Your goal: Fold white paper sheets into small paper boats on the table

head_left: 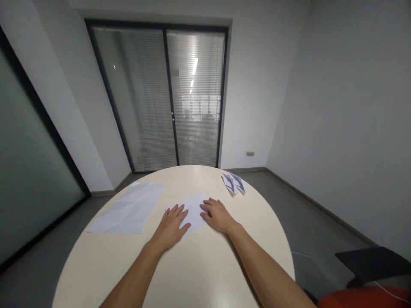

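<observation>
A small white folded sheet of paper (pixel 192 208) lies on the round cream table (pixel 199 265) in front of me. My left hand (pixel 171 226) lies flat on the sheet's left part, fingers stretched out. My right hand (pixel 217 215) presses flat on its right edge, fingers also extended. Neither hand grips anything.
A larger creased white sheet (pixel 128 208) lies flat to the left. Two small folded printed papers (pixel 233 183) sit near the table's far right edge. A dark chair (pixel 369 263) and something red (pixel 366 298) are at the lower right. Glass doors with blinds (pixel 167 98) stand beyond the table.
</observation>
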Action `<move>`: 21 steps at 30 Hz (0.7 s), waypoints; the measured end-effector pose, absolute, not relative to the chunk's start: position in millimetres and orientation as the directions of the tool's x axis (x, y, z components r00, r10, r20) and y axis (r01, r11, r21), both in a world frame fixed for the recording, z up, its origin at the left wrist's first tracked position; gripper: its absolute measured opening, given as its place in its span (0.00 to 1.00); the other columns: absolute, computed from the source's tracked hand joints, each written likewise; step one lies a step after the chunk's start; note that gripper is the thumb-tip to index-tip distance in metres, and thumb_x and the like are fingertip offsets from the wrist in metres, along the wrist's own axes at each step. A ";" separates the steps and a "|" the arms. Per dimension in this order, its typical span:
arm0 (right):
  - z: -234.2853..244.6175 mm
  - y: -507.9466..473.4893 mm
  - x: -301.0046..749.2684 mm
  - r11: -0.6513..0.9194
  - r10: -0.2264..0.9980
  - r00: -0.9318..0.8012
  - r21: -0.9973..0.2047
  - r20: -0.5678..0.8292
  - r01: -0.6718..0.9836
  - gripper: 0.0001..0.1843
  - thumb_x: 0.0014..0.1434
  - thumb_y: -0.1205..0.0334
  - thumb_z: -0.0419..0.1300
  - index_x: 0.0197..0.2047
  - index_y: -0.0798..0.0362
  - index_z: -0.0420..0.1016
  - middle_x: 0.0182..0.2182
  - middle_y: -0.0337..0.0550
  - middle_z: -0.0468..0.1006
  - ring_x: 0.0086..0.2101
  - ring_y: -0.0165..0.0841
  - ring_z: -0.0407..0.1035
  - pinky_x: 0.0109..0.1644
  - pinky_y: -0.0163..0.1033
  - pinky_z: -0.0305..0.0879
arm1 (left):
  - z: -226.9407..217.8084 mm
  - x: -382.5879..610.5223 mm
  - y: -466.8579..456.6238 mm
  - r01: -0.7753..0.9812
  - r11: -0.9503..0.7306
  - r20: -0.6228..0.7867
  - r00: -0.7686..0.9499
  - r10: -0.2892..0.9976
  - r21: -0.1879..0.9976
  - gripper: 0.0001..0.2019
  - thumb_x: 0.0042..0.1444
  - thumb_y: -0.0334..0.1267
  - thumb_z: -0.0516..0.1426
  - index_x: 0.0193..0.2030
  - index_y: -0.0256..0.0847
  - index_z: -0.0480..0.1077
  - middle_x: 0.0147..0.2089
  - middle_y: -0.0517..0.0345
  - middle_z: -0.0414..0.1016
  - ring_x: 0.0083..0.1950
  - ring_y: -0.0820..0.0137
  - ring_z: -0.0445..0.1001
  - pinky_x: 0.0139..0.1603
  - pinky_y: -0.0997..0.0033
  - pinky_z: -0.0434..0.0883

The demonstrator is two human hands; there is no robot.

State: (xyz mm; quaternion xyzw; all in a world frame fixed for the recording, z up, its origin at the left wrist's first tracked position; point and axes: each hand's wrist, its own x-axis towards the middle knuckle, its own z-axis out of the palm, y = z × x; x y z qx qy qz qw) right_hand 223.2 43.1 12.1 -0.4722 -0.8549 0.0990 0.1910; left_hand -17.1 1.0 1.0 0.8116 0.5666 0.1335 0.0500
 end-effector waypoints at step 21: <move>17.8 44.9 224.0 0.777 0.625 -0.693 -0.370 0.360 0.509 0.20 0.62 0.47 0.64 0.51 0.49 0.83 0.52 0.52 0.81 0.54 0.43 0.74 0.61 0.46 0.63 | 8.0 -13.7 -4.1 0.934 -0.313 0.167 0.285 0.944 0.173 0.25 0.68 0.49 0.50 0.68 0.44 0.67 0.73 0.47 0.62 0.73 0.52 0.60 0.73 0.43 0.52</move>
